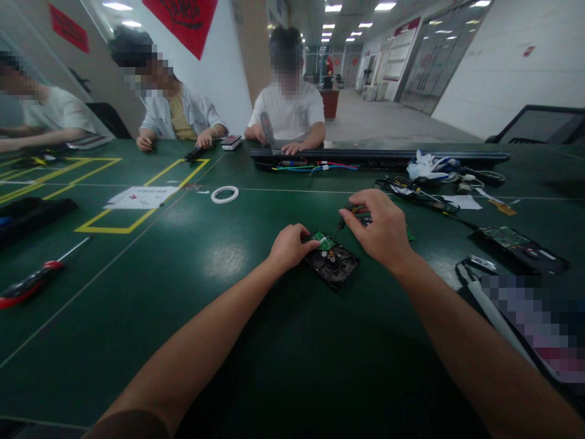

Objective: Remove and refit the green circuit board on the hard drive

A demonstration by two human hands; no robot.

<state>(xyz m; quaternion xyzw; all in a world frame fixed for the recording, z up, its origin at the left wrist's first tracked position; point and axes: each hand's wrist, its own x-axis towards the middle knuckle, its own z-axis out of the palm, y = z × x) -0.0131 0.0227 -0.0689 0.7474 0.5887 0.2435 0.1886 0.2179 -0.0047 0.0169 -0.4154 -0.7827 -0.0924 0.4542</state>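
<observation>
A black hard drive (340,266) with a green circuit board (323,241) at its far end lies on the green table. My left hand (292,247) grips the drive's left side, its thumb resting on the board's edge. In my right hand (381,228) is a small screwdriver (342,224), pinched by the handle. Its shaft slants down to the drive near the board; whether the tip sits in a screw is too small to tell. Partly hidden behind my right hand, another green board (410,232) lies on the table.
Right of me lie another drive (521,247), cables (411,189) and white gloves (429,166). A long black panel (379,158) spans the far side. At left are a red-black screwdriver (34,283), a tape roll (225,194) and paper (141,197). Several people sit opposite.
</observation>
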